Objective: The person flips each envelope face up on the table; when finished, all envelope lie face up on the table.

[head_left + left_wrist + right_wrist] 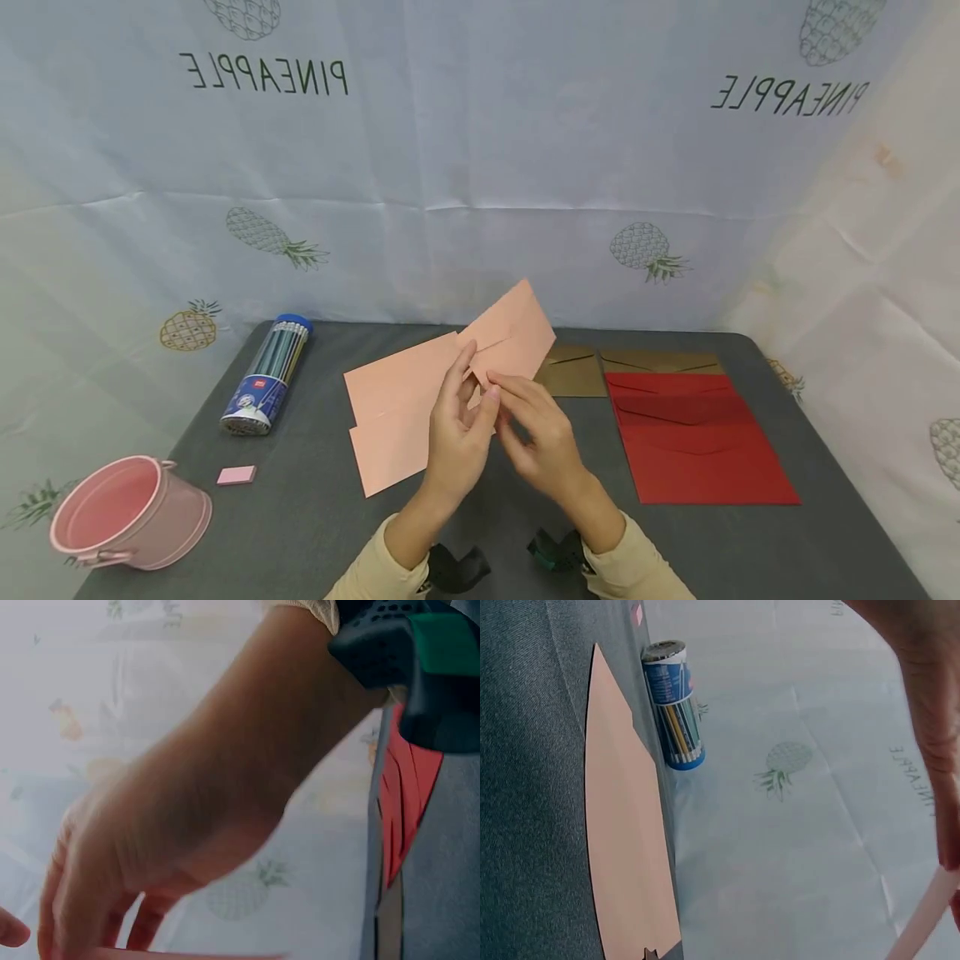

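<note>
A peach-pink envelope is held up, tilted, between both hands. My left hand grips its lower left edge between thumb and fingers. The right hand pinches its lower corner with thumb and index finger. Behind the hands, more peach-pink envelopes lie overlapping on the table. In the left wrist view, a hand reaches down to the envelope's pink edge. The right wrist view shows fingers at a pale pink edge, with the overlapping envelopes on the table.
Red envelopes lie fanned on the right, with gold-brown envelopes behind. On the left are a tube of pencils, a pink eraser and a pink bucket. A pineapple-print cloth hangs behind the dark table.
</note>
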The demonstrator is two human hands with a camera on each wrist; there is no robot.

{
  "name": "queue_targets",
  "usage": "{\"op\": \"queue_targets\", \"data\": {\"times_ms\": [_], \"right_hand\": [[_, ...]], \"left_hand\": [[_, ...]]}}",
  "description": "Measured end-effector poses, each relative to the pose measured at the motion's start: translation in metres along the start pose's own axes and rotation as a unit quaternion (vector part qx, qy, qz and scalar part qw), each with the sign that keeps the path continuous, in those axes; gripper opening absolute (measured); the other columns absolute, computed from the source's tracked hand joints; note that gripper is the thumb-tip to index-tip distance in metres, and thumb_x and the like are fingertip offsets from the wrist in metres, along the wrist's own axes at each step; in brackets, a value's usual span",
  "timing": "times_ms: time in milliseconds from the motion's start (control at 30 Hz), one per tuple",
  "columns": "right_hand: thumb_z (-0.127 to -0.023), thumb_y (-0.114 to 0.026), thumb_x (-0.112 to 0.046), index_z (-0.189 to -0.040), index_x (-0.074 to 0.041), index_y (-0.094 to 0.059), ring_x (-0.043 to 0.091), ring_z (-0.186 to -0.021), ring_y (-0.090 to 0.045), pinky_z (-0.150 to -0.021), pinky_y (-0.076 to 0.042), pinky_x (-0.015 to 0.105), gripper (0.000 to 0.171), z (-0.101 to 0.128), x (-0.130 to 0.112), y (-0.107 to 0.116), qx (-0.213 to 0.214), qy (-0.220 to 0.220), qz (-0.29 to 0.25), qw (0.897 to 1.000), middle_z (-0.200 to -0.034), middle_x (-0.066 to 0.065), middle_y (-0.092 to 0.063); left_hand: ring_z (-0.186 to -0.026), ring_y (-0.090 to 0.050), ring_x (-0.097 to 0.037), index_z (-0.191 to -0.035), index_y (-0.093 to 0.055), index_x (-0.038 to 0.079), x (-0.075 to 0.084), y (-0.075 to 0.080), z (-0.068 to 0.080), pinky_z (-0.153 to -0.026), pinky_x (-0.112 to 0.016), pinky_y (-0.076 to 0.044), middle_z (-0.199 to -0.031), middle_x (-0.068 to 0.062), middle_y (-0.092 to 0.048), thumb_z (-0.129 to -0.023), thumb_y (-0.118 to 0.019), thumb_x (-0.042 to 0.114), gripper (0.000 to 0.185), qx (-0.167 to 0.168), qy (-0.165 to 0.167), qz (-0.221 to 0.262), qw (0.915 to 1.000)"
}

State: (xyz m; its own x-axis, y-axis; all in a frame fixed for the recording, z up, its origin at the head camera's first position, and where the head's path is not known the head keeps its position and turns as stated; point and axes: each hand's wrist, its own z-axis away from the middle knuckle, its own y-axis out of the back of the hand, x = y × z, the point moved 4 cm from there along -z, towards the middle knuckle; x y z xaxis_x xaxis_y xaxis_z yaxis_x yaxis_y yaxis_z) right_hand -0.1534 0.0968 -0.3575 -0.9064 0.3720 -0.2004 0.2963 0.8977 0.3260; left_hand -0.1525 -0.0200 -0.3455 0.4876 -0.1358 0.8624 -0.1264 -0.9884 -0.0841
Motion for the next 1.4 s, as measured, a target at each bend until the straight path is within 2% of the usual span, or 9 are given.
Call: {"op": "queue_targets", "data": {"times_ms": [167,300,400,533,667,800,1067,1300,1400], "right_hand": [[-0.096,-0.055,-0.022,-0.123,0.005,-0.059,0.028,-0.114,-0.057,-0.102,-0.043,0.029,0.038,0.009,0.016,0.003,-0.046,-0.048,-0.043,0.997,-0.122,0.018,-0.062],[-0.089,-0.063,-0.009,-0.123,0.003,-0.06,0.028,-0.116,-0.056,-0.104,-0.039,0.022,0.036,0.017,0.043,0.02,-0.015,-0.13,-0.023,0.991,-0.124,0.017,-0.061],[-0.079,-0.066,0.006,-0.121,0.005,-0.06,0.032,-0.115,-0.055,-0.102,-0.039,0.018,0.042,0.022,0.064,0.038,0.016,-0.193,0.015,0.981,-0.123,0.02,-0.06],[-0.08,-0.065,0.01,-0.124,0.01,-0.054,0.036,-0.12,-0.048,-0.098,-0.035,0.012,0.046,0.028,0.082,0.06,0.019,-0.296,0.025,0.955,-0.13,0.028,-0.05],[-0.087,-0.058,0.009,-0.132,0.011,-0.046,0.024,-0.117,-0.049,-0.093,-0.038,0.008,0.047,0.044,0.1,0.069,-0.004,-0.397,-0.091,0.913,-0.133,0.029,-0.046],[-0.09,-0.056,0.009,-0.135,0.009,-0.043,0.007,-0.101,-0.058,-0.079,-0.05,0.013,0.047,0.068,0.123,0.069,-0.013,-0.445,-0.203,0.872,-0.125,0.014,-0.055],[-0.091,-0.062,-0.007,-0.135,0.003,-0.046,0.005,-0.094,-0.054,-0.073,-0.051,0.014,0.047,0.097,0.144,0.081,-0.08,-0.486,-0.195,0.848,-0.111,-0.007,-0.056],[-0.09,-0.064,-0.011,-0.133,0.006,-0.046,0.006,-0.089,-0.056,-0.076,-0.05,0.019,0.05,0.114,0.153,0.098,-0.161,-0.546,-0.171,0.804,-0.113,0.01,-0.051],[-0.089,-0.066,-0.013,-0.133,0.005,-0.048,0.007,-0.088,-0.056,-0.076,-0.051,0.021,0.05,0.119,0.156,0.102,-0.175,-0.564,-0.15,0.793,-0.115,0.019,-0.05]], "left_hand": [[-0.12,-0.053,-0.032,-0.144,-0.032,0.0,-0.022,0.019,-0.005,-0.074,-0.017,-0.053,-0.145,-0.02,-0.037,-0.096,-0.051,0.002,0.052,0.041,0.04,-0.009,0.9983],[-0.123,-0.052,-0.031,-0.14,-0.038,-0.002,-0.039,0.033,-0.011,-0.075,-0.017,-0.052,-0.146,-0.019,-0.038,-0.093,-0.048,-0.006,0.048,0.05,0.077,-0.005,0.9958],[-0.125,-0.051,-0.031,-0.138,-0.04,-0.001,-0.049,0.042,-0.015,-0.086,-0.026,-0.053,-0.144,-0.019,-0.041,-0.091,-0.048,-0.009,0.048,0.054,0.107,0.016,0.9926],[-0.124,-0.052,-0.032,-0.137,-0.042,-0.001,-0.06,0.05,-0.019,-0.087,-0.029,-0.053,-0.141,-0.019,-0.044,-0.09,-0.049,-0.011,0.048,0.063,0.131,0.027,0.989],[-0.123,-0.053,-0.032,-0.135,-0.044,0.0,-0.074,0.055,-0.021,-0.085,-0.027,-0.054,-0.137,-0.02,-0.047,-0.09,-0.048,-0.012,0.047,0.071,0.16,0.049,0.9833],[-0.122,-0.053,-0.032,-0.133,-0.046,0.0,-0.09,0.057,-0.021,-0.084,-0.026,-0.054,-0.133,-0.021,-0.05,-0.09,-0.047,-0.013,0.045,0.07,0.186,0.078,0.977],[-0.108,-0.06,-0.024,-0.131,-0.047,0.0,-0.124,0.057,-0.015,-0.075,-0.023,-0.055,-0.127,-0.023,-0.053,-0.088,-0.05,-0.014,0.046,0.044,0.254,0.072,0.9635],[-0.114,-0.056,-0.031,-0.132,-0.045,-0.003,-0.136,0.045,-0.005,-0.089,-0.03,-0.051,-0.128,-0.025,-0.052,-0.09,-0.05,-0.008,0.043,0.001,0.299,0.002,0.9541],[-0.11,-0.058,-0.03,-0.133,-0.044,-0.002,-0.141,0.04,-0.001,-0.084,-0.032,-0.054,-0.13,-0.026,-0.051,-0.091,-0.05,-0.006,0.043,-0.013,0.315,-0.006,0.9491]]}}
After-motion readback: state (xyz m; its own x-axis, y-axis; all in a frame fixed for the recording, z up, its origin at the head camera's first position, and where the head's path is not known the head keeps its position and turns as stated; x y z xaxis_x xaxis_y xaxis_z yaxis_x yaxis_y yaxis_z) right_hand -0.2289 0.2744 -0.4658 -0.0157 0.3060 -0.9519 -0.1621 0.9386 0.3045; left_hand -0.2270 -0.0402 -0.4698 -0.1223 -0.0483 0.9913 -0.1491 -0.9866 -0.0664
